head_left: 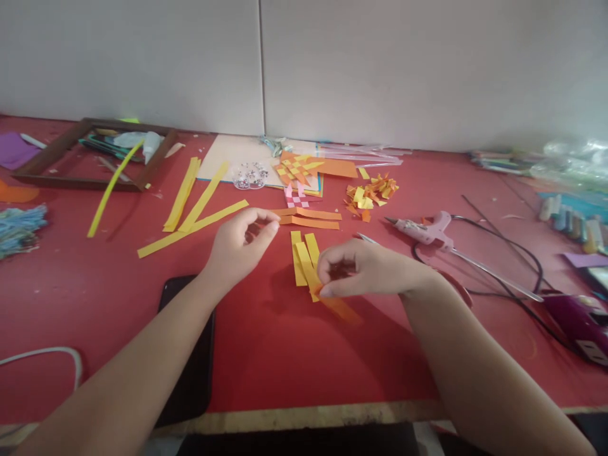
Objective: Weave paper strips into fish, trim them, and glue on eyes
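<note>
My left hand (244, 240) is closed in a pinch at the left ends of two orange paper strips (316, 218); whether it grips them or hovers in front is unclear. My right hand (358, 269) pinches a single orange paper strip (341, 308), which slants down to the right and is blurred. Under and beside its fingertips, short yellow paper strips (299, 266) lie side by side on the red table, partly covered by the hand. A pointed metal tip (367, 239) shows behind my right hand; the rest is hidden.
Long yellow strips (190, 215) lie left of centre. Paper scraps (373, 193), a woven orange-yellow piece (297, 168) and beads in a clear container (249, 175) sit farther back. A pink glue gun (427, 231) with its cord lies right, a black phone (187, 354) under my left forearm.
</note>
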`<state>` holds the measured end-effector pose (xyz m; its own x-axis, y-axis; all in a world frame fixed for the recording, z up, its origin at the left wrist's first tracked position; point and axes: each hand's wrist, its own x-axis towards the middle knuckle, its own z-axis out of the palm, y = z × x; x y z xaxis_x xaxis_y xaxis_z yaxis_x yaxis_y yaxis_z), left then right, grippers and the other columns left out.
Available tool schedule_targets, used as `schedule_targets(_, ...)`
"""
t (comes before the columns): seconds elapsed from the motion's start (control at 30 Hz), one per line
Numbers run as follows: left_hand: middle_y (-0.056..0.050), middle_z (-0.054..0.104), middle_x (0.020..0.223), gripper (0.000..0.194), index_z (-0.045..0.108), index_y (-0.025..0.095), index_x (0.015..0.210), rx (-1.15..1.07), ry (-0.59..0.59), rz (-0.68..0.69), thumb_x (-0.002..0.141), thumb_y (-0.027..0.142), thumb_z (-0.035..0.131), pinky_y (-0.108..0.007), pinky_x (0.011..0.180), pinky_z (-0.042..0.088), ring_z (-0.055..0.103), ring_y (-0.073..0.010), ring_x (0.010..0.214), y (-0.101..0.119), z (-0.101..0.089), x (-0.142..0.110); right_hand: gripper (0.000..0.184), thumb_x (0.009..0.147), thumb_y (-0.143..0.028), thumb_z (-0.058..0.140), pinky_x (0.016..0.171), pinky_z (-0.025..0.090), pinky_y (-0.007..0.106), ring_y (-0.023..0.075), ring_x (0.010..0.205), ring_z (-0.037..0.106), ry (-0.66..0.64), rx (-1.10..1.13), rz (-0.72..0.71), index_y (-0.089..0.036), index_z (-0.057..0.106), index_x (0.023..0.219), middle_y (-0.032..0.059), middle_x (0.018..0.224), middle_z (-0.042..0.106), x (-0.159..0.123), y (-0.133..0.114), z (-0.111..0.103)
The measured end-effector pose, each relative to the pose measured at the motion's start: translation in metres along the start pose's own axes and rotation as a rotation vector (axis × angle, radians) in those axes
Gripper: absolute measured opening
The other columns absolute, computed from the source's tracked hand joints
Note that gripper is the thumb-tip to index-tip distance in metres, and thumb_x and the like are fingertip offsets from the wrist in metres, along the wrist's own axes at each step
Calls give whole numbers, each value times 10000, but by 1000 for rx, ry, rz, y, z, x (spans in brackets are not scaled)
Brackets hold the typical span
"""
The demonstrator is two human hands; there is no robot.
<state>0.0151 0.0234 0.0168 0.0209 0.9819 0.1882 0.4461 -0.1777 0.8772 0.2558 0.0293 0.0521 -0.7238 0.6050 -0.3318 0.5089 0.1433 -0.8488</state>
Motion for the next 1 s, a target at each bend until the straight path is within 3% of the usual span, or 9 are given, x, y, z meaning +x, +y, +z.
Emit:
schedule_targets(0.13, -7, 643, 758, 297, 657, 196, 808, -330, -316, -77, 882, 481, 621, -259, 588, 464, 545, -113, 592, 9, -3, -4, 255, 781, -458, 732, 655, 445, 268, 121, 686, 565, 147, 137, 31, -212, 716, 846, -9, 788, 673, 5, 11, -1)
schedule_targets(0.23, 16, 583, 717, 275, 607, 196, 772, -447, -544, -117, 804, 440, 729, -239, 566, 458, 540, -106, 595, 14, -4, -7, 277, 786, -477, 734, 619, 431, 264, 110, 643, 535, 212, 200, 44, -210, 739, 862, -16, 731, 647, 10, 14, 4)
schedule_targets(0.37, 6, 574, 827, 304, 538, 206, 824, -475, -656, -118, 739, 334, 801, -254, 669, 504, 594, -137, 768, 13, -3, -9, 278, 785, -467, 749, 584, 435, 255, 96, 607, 517, 293, 333, -7, -200, 745, 859, -12, 718, 647, 15, 10, 10)
schedule_targets(0.5, 8, 544, 825, 238, 515, 207, 831, -395, -681, -96, 838, 354, 703, -262, 676, 493, 571, -131, 755, 6, -1, -10, 251, 758, -443, 783, 603, 468, 270, 108, 633, 543, 373, 426, -62, -207, 755, 836, -2, 741, 669, 16, 7, 11)
schedule_targets(0.63, 14, 540, 842, 234, 498, 224, 876, -297, -656, -37, 859, 384, 668, -272, 668, 479, 549, -135, 745, 6, 1, -12, 211, 779, -419, 774, 685, 507, 293, 135, 723, 620, 355, 457, -88, -229, 781, 871, 14, 833, 728, 16, 7, 12)
schedule_targets(0.8, -18, 574, 896, 114, 513, 218, 843, -120, -519, 173, 871, 275, 608, -318, 739, 486, 563, -163, 807, 13, 3, -15, 178, 812, -398, 753, 836, 536, 324, 171, 897, 688, 260, 485, -121, -263, 793, 922, 16, 939, 767, 17, 8, 15)
schedule_targets(0.9, -20, 593, 904, 135, 452, 221, 802, -205, -452, 165, 864, 207, 571, -311, 751, 491, 575, -162, 823, 15, 3, -16, 211, 792, -410, 767, 880, 537, 347, 181, 930, 689, 293, 484, -117, -253, 786, 931, 25, 975, 765, 16, 9, 13)
schedule_targets(1.0, -5, 568, 858, 167, 418, 226, 792, -211, -299, 142, 862, 203, 568, -292, 710, 478, 552, -149, 767, 16, 1, -16, 265, 780, -432, 765, 848, 541, 341, 173, 893, 677, 395, 388, -69, -236, 763, 959, 32, 963, 749, 15, 9, 7)
